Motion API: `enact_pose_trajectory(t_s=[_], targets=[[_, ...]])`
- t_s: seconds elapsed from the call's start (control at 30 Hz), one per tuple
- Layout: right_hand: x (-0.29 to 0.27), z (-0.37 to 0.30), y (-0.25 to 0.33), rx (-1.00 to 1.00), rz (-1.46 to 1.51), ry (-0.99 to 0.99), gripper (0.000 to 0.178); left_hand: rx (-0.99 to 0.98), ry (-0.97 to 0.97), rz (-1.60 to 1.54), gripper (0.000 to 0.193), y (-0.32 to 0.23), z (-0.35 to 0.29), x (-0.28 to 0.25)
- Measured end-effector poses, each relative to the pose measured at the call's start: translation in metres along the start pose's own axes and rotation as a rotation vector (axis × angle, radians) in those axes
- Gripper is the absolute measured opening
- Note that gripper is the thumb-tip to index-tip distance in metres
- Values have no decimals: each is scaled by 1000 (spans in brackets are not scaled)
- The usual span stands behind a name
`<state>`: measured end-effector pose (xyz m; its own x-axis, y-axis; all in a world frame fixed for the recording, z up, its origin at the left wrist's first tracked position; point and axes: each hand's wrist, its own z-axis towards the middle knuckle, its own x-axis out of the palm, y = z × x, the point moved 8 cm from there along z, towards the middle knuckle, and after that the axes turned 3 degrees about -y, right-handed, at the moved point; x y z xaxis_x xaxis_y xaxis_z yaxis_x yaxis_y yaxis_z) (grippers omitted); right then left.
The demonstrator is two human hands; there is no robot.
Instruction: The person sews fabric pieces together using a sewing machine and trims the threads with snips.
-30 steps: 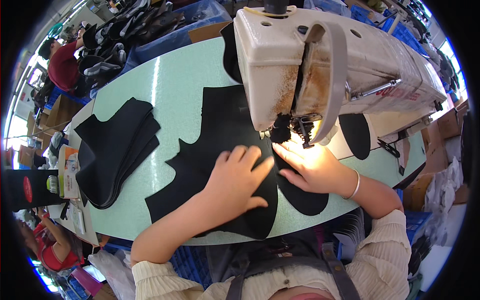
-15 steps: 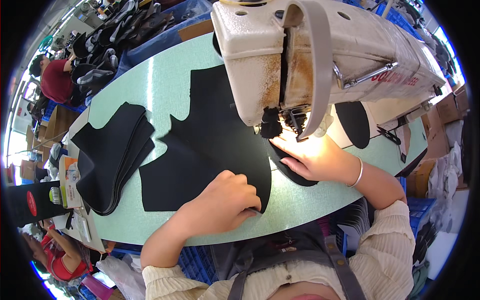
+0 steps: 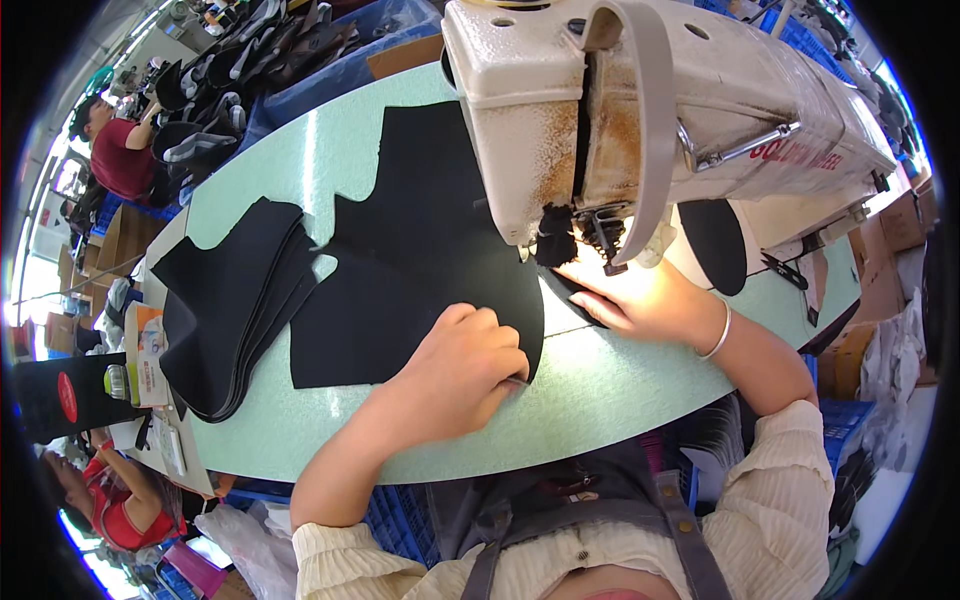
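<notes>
A large black fabric panel [image 3: 390,270] with a notched left edge lies on the pale green table. My left hand [image 3: 465,360] is closed with thumb and curled fingers on its near right edge. At the right, my right hand [image 3: 645,300] rests with fingers stretched out and thumb apart, on a smaller black piece [image 3: 563,287] beside the panel. Its fingertips are close to the needle area of a sewing machine [image 3: 530,130] and partly lost in the lamp's glare. The machine's head hides the panel's far right part and the needle itself.
A stack of black cut pieces [image 3: 225,310] lies at the left. Right of the machine are a black oval piece [image 3: 714,245] and black thread snips [image 3: 784,270]. A blue crate [image 3: 845,430] stands beyond the table's right end. Two other people sit at the left.
The black panel has slid away from me under the machine, my left hand moving along with it. Less of the smaller piece shows beside my right hand. The view has also shifted slightly.
</notes>
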<state>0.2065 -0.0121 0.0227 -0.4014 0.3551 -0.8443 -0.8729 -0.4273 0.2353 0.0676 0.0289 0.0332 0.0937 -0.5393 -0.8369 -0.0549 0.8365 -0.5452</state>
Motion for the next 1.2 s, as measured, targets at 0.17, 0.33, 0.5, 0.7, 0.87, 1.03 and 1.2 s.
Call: enact_pose_trajectory(t_s=[0.17,0.33,0.5,0.7,0.87,1.03,1.2], targets=[[0,-1,-6,47,46,12,22,-8,-31,29,11,5,2,-5],[3,-2,-9,41,53,39,35,-4,-104,111,11,4,6,-4],[2,-1,-9,28,51,45,27,7,-190,180,13,2,8,-7],[-1,2,-9,17,67,18,30,24,-257,249,14,7,12,-12],[1,6,-10,38,90,53,28,50,-248,315,13,8,15,-13],[-6,5,-10,39,58,13,21,52,-314,359,16,7,19,-12],[-10,7,-7,-9,14,-38,21,62,-319,438,22,6,19,-9]])
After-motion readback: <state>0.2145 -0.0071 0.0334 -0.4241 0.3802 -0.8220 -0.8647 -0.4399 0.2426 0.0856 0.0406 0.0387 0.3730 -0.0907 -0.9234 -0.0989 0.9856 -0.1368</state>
